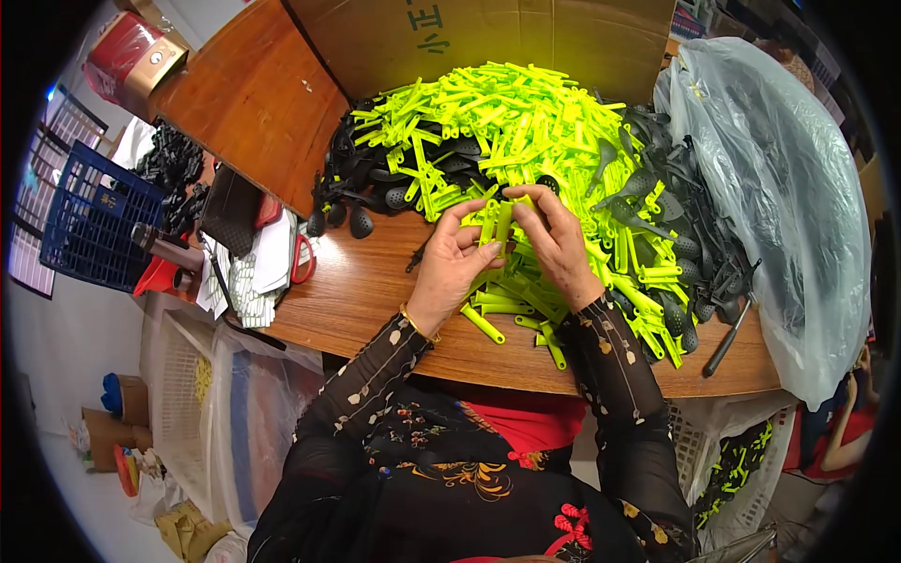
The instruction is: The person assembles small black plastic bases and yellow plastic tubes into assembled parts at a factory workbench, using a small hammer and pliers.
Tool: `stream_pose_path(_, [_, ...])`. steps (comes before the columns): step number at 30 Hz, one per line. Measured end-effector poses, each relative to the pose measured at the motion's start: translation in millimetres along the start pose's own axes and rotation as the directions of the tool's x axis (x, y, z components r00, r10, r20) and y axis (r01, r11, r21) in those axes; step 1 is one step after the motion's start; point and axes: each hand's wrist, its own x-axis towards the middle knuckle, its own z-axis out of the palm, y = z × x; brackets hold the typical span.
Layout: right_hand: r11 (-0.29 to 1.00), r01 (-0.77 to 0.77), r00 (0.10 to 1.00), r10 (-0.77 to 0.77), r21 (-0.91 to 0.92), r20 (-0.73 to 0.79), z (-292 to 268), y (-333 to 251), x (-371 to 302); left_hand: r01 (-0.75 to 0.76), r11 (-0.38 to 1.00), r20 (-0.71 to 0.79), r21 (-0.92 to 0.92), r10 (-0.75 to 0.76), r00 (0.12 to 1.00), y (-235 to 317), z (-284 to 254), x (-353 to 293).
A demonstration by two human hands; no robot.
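My left hand is closed around two bright yellow-green plastic handles, which stand upright side by side with a hole near the end. Just to the right, my right hand has its thumb and fingertips pinched at the top of these handles; what lies between them is partly hidden. Something dark shows by the fingertips. Beyond both hands rises a big pile of the same yellow-green handles. Black slotted spoon heads lie mixed in along its edges, with more black utensils heaped on the right.
A cardboard box wall backs the pile. A clear plastic bag drapes over the table's right side. Near the right edge lies a black utensil. Papers and a blue basket are at left; crates stand below the table.
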Motion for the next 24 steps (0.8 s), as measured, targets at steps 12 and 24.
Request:
stream_pose_path(12, [0.957,-0.108,0.989,0.130,0.268,-0.066,-3.3,13.2,0.8,0.186,0.924,0.102,-0.335,-0.160,0.982,2.6,-1.5,-3.3])
stream_pose_path(24, [0.758,-0.138,0.970,0.233,0.638,-0.066,-3.0,15.7,5.6,0.264,0.929,0.117,-0.261,-0.241,0.964,2.4,-7.8,-21.9])
